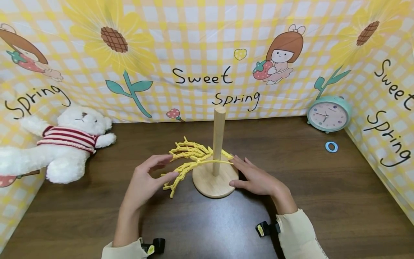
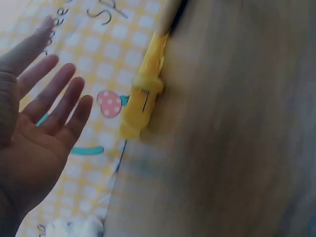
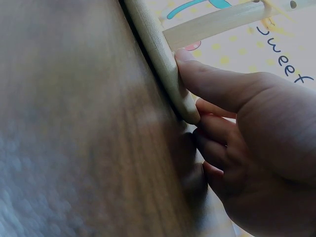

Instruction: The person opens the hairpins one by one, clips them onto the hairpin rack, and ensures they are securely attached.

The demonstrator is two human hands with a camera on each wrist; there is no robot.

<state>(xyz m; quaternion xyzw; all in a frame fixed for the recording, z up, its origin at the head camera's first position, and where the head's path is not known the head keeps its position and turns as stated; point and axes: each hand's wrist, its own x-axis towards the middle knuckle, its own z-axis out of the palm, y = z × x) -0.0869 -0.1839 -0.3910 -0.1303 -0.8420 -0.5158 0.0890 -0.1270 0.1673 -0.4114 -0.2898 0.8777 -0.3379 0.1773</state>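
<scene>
A round wooden base with an upright wooden post (image 1: 219, 133) stands mid-table. Yellow branching pieces (image 1: 185, 167) lie about the post, their forked ends fanning out to the left and their thin ends reaching right. At those forked ends is my left hand (image 1: 147, 180), fingers and thumb spread apart. The left wrist view shows that hand's palm empty, beside a blurred yellow piece (image 2: 140, 98). My right hand (image 1: 258, 178) holds the right edge of the base (image 3: 160, 59), thumb on top and fingers bent at the rim. Its fingertips are partly hidden in the right wrist view.
A white teddy bear (image 1: 69, 144) in a striped shirt lies at the left. At the back right stands a mint alarm clock (image 1: 329, 114), with a blue ring (image 1: 331, 146) in front of it. Checked cloth (image 1: 194, 43) closes off the back and sides.
</scene>
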